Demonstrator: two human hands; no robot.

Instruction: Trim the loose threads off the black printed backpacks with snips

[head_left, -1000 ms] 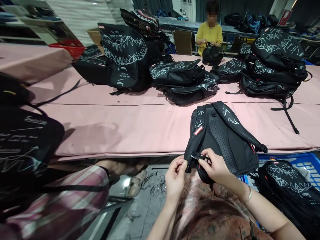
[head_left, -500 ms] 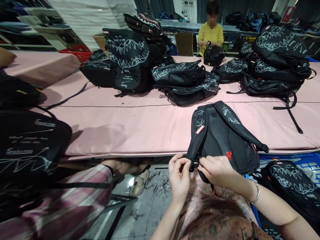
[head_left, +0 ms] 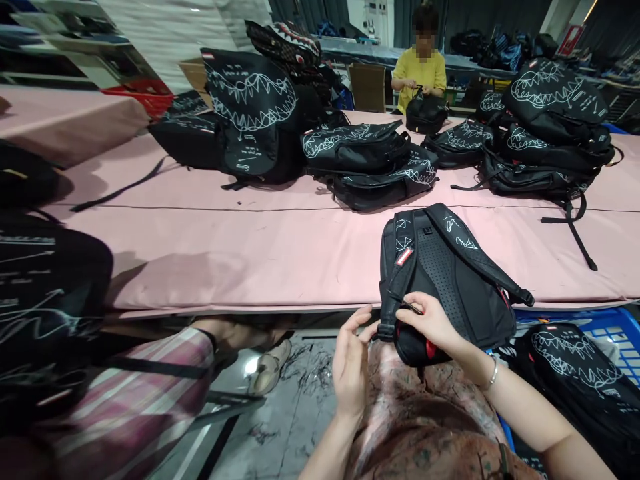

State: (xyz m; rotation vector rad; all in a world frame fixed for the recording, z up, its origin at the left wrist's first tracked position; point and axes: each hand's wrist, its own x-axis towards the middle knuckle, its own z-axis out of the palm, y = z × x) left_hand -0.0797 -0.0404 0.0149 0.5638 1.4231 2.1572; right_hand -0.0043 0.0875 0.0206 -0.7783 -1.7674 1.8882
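A black backpack [head_left: 467, 287] lies with its back panel and shoulder straps up, across the front edge of the pink-covered table. My left hand [head_left: 353, 363] pinches at the strap buckle [head_left: 386, 331] at the lower end of the nearer shoulder strap; the fingertips are partly hidden behind it. Just above, my right hand [head_left: 434, 323] is closed on a thin black piece that looks like the webbing strap [head_left: 411, 307], resting over the bag's lower left side. A red patch shows beside the right hand's fingers.
Several black backpacks with white scribbled drawings stand and lie along the table [head_left: 260, 247], including a pile [head_left: 555, 100] at right. More lie by a blue crate [head_left: 607, 333] below right. A person in yellow [head_left: 419, 70] works opposite; another in plaid [head_left: 150, 393] sits at left.
My right hand has moved up from the buckle, drawing the thin black piece with it. My left hand stays at the buckle. The view has shifted slightly.
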